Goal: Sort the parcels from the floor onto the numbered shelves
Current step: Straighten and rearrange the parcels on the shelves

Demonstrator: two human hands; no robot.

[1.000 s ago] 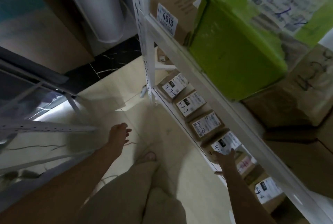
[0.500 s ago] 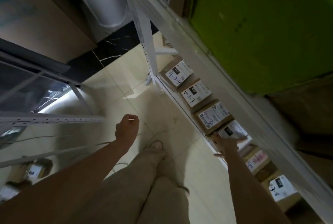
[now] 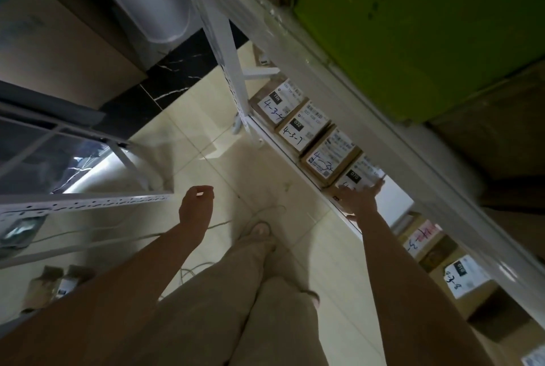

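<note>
A row of small cardboard parcels with white labels sits on the low white shelf (image 3: 290, 159) to my right. My right hand (image 3: 361, 197) reaches down with fingers spread and touches the fourth parcel (image 3: 358, 175) in the row, labelled 070. Beside it stand parcels marked 4-3-4 (image 3: 275, 101), 4-3-7 (image 3: 302, 127) and another 4-3 one (image 3: 328, 159). My left hand (image 3: 196, 203) hangs over the floor, fingers loosely curled, holding nothing.
The upper shelf beam (image 3: 339, 76) carries a big green parcel (image 3: 413, 26) and brown boxes. More labelled parcels (image 3: 463, 274) lie further along the low shelf. A second white rack (image 3: 88, 203) stands left, with boxes (image 3: 59, 283) on the floor. Cables trail across the tiles.
My head has tilted down, so the upper shelf fills more of the view. My right hand has spread its fingers on the fourth parcel. My left hand curled loosely and drifted right.
</note>
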